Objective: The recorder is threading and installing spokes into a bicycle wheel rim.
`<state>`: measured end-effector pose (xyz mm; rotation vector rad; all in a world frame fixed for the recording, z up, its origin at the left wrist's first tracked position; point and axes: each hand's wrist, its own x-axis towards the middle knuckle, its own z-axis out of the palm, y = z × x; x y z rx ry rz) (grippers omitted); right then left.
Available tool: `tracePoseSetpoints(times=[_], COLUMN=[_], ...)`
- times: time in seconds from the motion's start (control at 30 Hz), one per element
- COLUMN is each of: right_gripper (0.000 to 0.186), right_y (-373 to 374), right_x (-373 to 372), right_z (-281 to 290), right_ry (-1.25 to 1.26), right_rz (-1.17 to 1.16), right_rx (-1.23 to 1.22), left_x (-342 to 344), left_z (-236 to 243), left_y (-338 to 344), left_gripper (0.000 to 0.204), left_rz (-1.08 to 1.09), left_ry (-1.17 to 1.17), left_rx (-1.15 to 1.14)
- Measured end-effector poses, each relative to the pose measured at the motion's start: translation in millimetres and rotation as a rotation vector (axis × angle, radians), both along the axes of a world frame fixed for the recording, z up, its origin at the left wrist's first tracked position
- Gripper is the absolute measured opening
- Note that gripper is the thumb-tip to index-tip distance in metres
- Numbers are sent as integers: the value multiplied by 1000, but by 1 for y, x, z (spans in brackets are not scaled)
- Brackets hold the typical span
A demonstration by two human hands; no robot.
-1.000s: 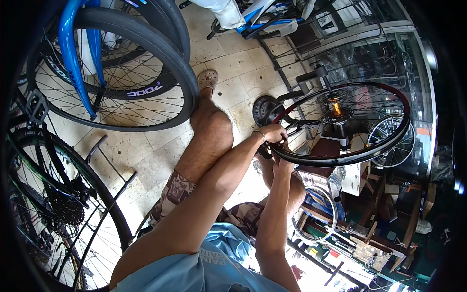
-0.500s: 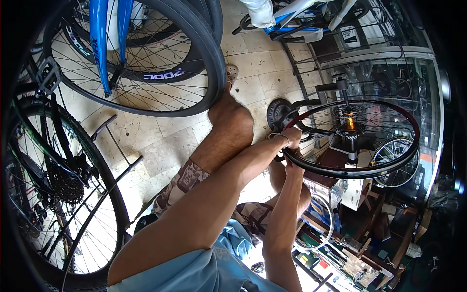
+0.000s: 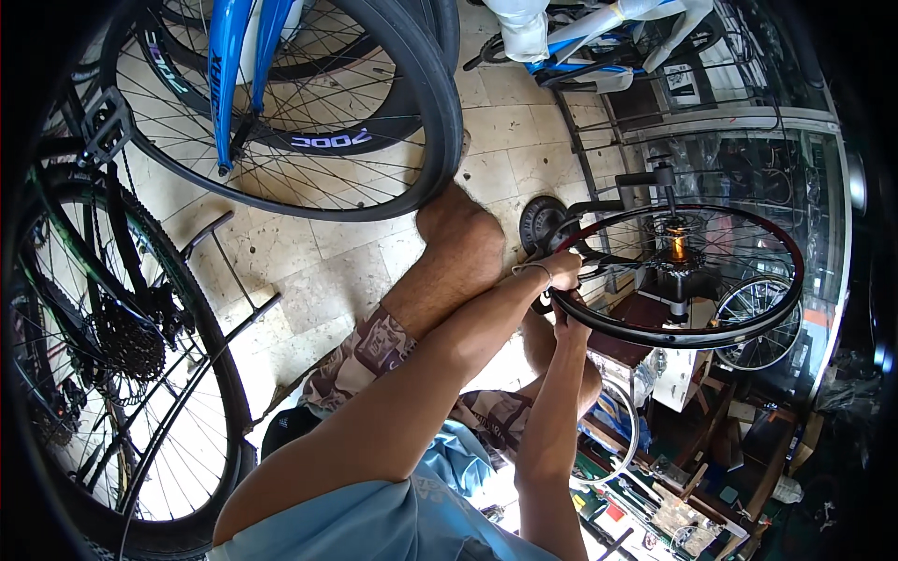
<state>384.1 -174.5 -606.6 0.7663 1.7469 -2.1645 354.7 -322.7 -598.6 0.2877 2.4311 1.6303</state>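
Note:
A black bicycle wheel (image 3: 697, 335) with a red-striped rim lies flat on a truing stand (image 3: 675, 285), and its hub (image 3: 677, 245) glows orange. My left hand (image 3: 564, 269), a thin bracelet on its wrist, grips the near left side of the rim from above. Just below it, my right hand (image 3: 568, 327) holds the same stretch of rim from underneath. Both forearms reach out over my bare knees.
A blue bicycle (image 3: 234, 75) with a large tyred wheel (image 3: 309, 131) stands at upper left. Another bike with a cassette (image 3: 126, 341) crowds the left edge. A small wheel (image 3: 758, 323), a glass cabinet (image 3: 748, 168) and a cluttered tool tray (image 3: 673, 514) fill the right.
The view has shifted, so the wheel and stand sit further right and lower in the picture. Both hands have stayed on the same part of the rim.

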Motion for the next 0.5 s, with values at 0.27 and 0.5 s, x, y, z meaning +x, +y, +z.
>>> tracePoseSetpoints(times=[0.27, 0.5], right_gripper=[12, 14], right_y=[25, -11], right_x=[-14, 3], right_z=[-2, 23], right_ry=[-68, 24], right_rz=[-44, 62], right_rx=[59, -47], left_x=[10, 2], left_z=[44, 30], left_y=[-2, -24], left_gripper=[9, 10], left_rz=[-44, -146], left_ry=[126, -228], left_rx=[-51, 274])
